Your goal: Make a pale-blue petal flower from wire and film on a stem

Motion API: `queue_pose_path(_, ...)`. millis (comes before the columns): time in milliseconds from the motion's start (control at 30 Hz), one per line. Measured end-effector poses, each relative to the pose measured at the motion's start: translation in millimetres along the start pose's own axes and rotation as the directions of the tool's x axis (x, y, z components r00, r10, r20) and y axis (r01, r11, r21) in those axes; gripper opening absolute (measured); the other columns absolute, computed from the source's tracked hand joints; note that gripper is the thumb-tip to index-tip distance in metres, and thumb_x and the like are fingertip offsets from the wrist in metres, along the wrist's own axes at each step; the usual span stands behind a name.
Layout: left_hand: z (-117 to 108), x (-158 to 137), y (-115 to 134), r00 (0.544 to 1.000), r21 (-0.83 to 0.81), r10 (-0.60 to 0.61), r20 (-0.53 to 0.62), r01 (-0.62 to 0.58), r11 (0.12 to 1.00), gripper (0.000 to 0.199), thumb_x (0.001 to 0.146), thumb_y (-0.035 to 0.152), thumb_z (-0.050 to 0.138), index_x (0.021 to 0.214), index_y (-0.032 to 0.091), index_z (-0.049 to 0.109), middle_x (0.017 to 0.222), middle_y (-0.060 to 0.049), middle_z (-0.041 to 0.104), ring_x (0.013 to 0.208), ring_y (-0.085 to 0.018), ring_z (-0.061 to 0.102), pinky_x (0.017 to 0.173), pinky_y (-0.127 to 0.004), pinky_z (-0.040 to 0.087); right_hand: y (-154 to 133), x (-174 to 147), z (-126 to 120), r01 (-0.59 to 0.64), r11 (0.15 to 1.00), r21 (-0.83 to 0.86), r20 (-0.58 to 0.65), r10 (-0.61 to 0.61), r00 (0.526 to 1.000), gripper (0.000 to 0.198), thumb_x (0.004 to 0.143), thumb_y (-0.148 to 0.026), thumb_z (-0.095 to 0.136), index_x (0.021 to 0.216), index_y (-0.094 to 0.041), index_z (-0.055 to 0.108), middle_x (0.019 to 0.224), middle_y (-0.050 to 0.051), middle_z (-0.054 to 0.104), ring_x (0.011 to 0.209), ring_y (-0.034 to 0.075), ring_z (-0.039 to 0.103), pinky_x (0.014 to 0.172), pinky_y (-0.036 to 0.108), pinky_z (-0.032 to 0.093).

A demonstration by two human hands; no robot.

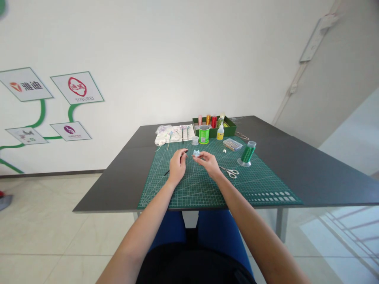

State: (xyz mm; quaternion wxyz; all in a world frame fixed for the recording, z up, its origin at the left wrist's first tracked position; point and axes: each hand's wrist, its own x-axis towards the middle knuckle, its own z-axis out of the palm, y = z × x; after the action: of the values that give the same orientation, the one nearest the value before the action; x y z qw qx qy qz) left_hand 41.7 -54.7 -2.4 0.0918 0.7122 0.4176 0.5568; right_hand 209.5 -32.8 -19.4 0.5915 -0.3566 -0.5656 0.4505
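My left hand (177,165) is closed around a slim black stick-like tool (167,172); its ends show on either side of the fingers, and its exact kind is unclear. In a fingertip pinch, my right hand (208,162) holds a small pale-blue fabric flower (196,153), raised over the green cutting mat (189,193). A narrow gap separates the flower from the left fingers. A fine thread seems to hang below it. Scissors (231,172) with pale handles lie just right of my right hand.
Behind my hands stand a green can (204,134), a clear spool (195,140), a glue bottle (220,131) and a green box (231,127) of thread spools. A green thread spool (247,154) and a clear case (233,144) stand right. Thin sticks lie on a white cloth (162,138).
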Motion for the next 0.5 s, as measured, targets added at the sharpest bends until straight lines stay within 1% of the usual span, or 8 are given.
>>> queue_pose_path(67,-3.6,-0.1,3.5,0.999,0.021,0.047,-0.005,-0.047,0.999,0.03,0.105,0.035,0.045,0.12,0.019,0.064,0.108,-0.009,0.069,0.096,-0.019,0.066,0.088,-0.032,0.051,-0.9,-0.1,-0.3,0.002,1.0,-0.023,-0.018,-0.003,1.0,0.039,0.062,-0.051,0.087,0.076,-0.02,0.069,0.078,0.005,0.073,0.072,0.019,0.065,0.063,0.029,0.051)
queue_pose_path(167,-6.7,-0.7,7.8,0.995,0.029,0.088,0.053,-0.089,0.996,0.035,0.103,0.039,0.049,0.129,0.02,0.063,0.096,-0.006,0.067,0.081,-0.016,0.062,0.075,-0.027,0.051,-3.1,-0.6,0.3,-0.021,1.0,-0.021,-0.019,0.021,1.0,0.043,0.057,-0.051,0.09,0.074,-0.02,0.067,0.069,0.003,0.071,0.064,0.018,0.065,0.058,0.03,0.051)
queue_pose_path(233,-7.0,-1.2,9.3,0.988,0.029,0.117,0.106,-0.12,0.992,0.037,0.102,0.04,0.051,0.131,0.02,0.064,0.089,-0.004,0.065,0.072,-0.014,0.058,0.069,-0.025,0.049,-4.1,-0.8,0.8,-0.028,1.0,-0.011,-0.003,0.028,1.0,0.045,0.055,-0.053,0.091,0.074,-0.02,0.066,0.065,0.003,0.069,0.061,0.019,0.066,0.055,0.03,0.052)
queue_pose_path(300,-6.4,-1.8,9.7,0.979,0.02,0.149,0.137,-0.153,0.988,0.036,0.102,0.04,0.052,0.128,0.02,0.066,0.09,-0.005,0.065,0.071,-0.014,0.057,0.07,-0.026,0.049,-4.2,-0.9,1.0,-0.023,1.0,-0.006,-0.002,0.023,1.0,0.046,0.055,-0.055,0.09,0.074,-0.02,0.065,0.064,0.002,0.069,0.06,0.019,0.066,0.053,0.029,0.051)
queue_pose_path(400,-5.0,-2.8,9.2,0.974,0.011,0.172,0.144,-0.176,0.984,0.032,0.103,0.038,0.051,0.122,0.02,0.069,0.094,-0.006,0.067,0.077,-0.015,0.06,0.075,-0.028,0.052,-2.7,-0.5,0.7,-0.011,1.0,-0.001,-0.023,0.011,1.0,0.046,0.056,-0.054,0.09,0.074,-0.02,0.065,0.064,0.002,0.069,0.059,0.019,0.066,0.05,0.028,0.049)
queue_pose_path(500,-4.2,-3.7,7.9,0.976,0.034,0.166,0.14,-0.172,0.985,0.032,0.103,0.036,0.051,0.124,0.021,0.069,0.095,-0.006,0.066,0.081,-0.015,0.061,0.078,-0.028,0.052,-1.1,0.0,0.1,-0.012,1.0,0.01,-0.036,0.013,0.999,0.046,0.056,-0.053,0.091,0.075,-0.02,0.065,0.065,0.003,0.07,0.059,0.019,0.066,0.049,0.028,0.048)
